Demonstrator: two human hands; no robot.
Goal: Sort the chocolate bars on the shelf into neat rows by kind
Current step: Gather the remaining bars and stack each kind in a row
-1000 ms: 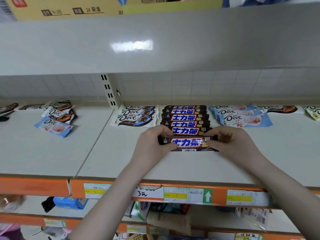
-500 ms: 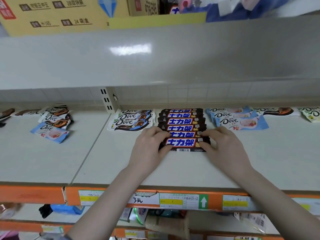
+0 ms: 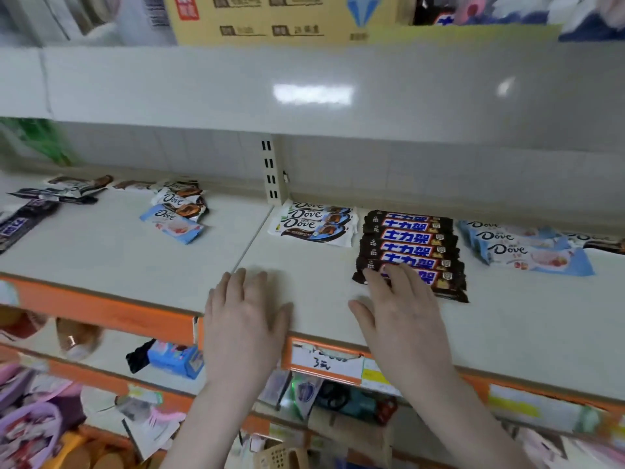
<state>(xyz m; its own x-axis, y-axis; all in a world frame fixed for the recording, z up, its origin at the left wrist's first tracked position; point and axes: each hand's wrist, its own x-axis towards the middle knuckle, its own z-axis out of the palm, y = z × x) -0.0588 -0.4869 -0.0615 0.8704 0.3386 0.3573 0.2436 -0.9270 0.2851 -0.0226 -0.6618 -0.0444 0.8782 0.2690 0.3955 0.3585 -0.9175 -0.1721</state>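
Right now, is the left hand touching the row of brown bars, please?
Apart. The head view shows bare shelf between the left hand and the row of brown bars.

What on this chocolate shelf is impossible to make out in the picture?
Head view:
- Front Snickers bar: label partly hidden by the right hand.
- Dark bars at far left: blurred, cut by the frame edge.
- Handwritten price tag: too blurred to read.
- Lower shelf goods: motion-blurred.

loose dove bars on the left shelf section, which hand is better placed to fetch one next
Probably the left hand: it hovers open over bare shelf, nearer the loose Dove bars. The right hand has fingers on the front Snickers bar, farther away.
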